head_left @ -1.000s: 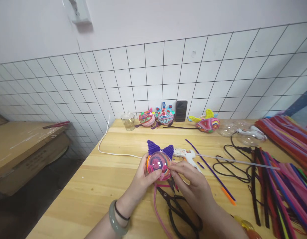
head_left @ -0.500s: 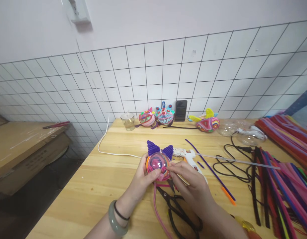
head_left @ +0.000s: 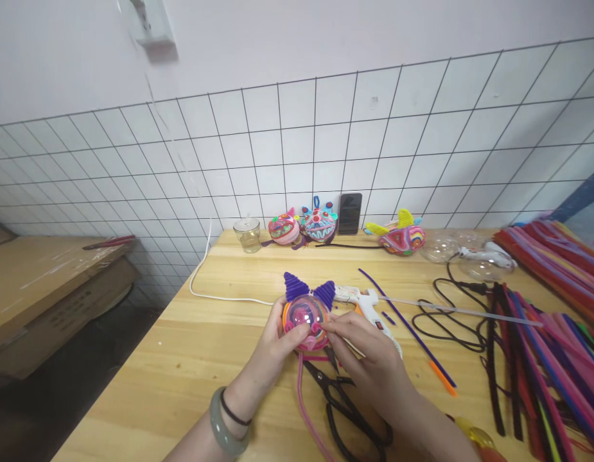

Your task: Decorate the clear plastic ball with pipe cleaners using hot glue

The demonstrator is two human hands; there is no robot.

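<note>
My left hand (head_left: 270, 356) grips a clear plastic ball (head_left: 304, 314) wrapped with pink and orange pipe cleaner and topped by two purple ears. The thumb presses on its front. My right hand (head_left: 368, 356) pinches the pink pipe cleaner (head_left: 304, 401) against the ball's lower right side. The loose end of that pipe cleaner trails down toward me over the wooden table (head_left: 200, 346). Black scissors (head_left: 347, 407) lie on the table just below both hands.
A white glue gun (head_left: 368, 303) lies right behind the ball, its cord (head_left: 203, 282) running left. Finished colourful balls (head_left: 301, 226), a glass jar (head_left: 248, 235) and a phone (head_left: 349, 213) stand by the tiled wall. Bundles of pipe cleaners (head_left: 542, 340) and black cable (head_left: 445, 314) fill the right side.
The ball has been tipped slightly and my right fingers have shifted a little along its lower right side. Nothing else has moved.
</note>
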